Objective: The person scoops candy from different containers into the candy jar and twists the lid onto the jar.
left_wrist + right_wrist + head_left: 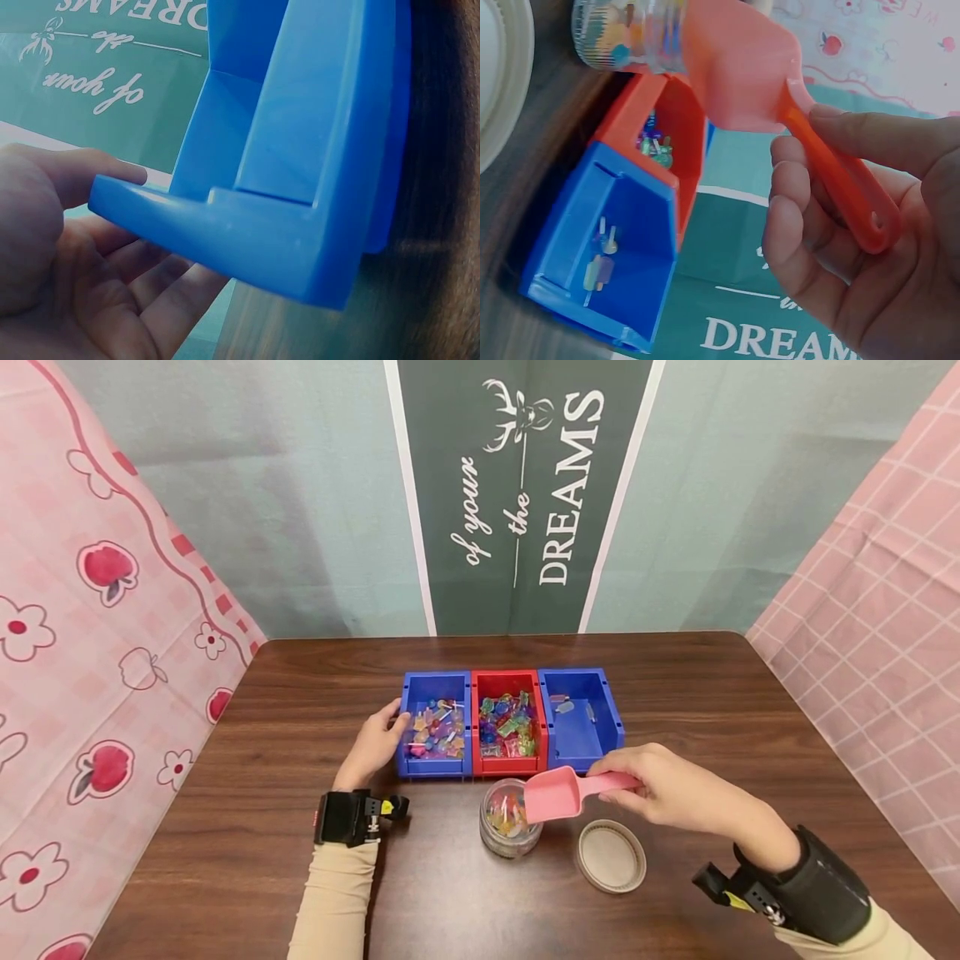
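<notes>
My left hand [375,747] grips the side wall of the left blue bin [435,767], thumb at the rim and fingers outside, as the left wrist view shows. Small clear and coloured candy-shaped charms lie in that bin. In my right hand [667,789] is a pink scoop [553,795], held by its handle. The scoop's blade overlaps the right rim of a glass jar [498,845] in the head view, and no pieces show on it. Colourful small pieces fill part of the jar. The right wrist view shows thumb and fingers around the scoop handle [847,184].
A red bin [510,766] with wrapped-candy-shaped pieces stands in the middle of the row. The right blue bin [581,739] holds a few popsicle-shaped pieces. A round lid [611,857] lies right of the jar on the wooden table [262,827]. Curtains surround the table's back and sides.
</notes>
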`<action>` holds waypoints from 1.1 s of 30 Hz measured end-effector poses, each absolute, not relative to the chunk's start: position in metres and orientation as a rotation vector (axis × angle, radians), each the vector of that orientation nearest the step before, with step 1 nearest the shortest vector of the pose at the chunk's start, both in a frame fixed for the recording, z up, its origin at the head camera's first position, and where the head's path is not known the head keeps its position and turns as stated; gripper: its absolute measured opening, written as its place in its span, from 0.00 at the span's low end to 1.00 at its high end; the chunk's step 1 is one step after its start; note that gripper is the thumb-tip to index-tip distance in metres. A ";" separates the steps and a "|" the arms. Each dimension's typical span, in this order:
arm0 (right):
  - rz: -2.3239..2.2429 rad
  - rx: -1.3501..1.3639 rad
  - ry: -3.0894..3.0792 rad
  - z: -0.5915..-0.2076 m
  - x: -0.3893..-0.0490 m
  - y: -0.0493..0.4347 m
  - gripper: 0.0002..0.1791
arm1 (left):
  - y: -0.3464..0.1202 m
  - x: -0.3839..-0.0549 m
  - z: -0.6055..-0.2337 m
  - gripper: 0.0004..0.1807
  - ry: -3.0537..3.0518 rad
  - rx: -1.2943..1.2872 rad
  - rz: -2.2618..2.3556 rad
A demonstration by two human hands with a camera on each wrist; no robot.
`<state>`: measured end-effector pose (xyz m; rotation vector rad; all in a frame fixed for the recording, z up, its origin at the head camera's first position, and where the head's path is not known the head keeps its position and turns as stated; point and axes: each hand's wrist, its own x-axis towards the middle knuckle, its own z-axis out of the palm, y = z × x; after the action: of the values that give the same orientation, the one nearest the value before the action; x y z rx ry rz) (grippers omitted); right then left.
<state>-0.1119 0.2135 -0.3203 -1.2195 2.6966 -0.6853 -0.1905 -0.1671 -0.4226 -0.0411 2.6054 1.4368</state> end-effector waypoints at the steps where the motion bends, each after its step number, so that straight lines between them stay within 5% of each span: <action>1: -0.678 -1.227 2.703 -0.319 -0.112 0.213 0.09 | -0.167 -0.190 -0.422 0.29 2.604 -0.042 1.438; 33: -0.442 -1.253 3.043 -0.297 -0.124 0.226 0.10 | -0.166 -0.190 -0.421 0.29 2.604 -0.024 1.457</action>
<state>-0.1244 0.2262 -0.2968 -1.2535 3.0429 -0.4419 -0.1901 -0.1661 -0.4207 -0.0240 2.6044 1.4574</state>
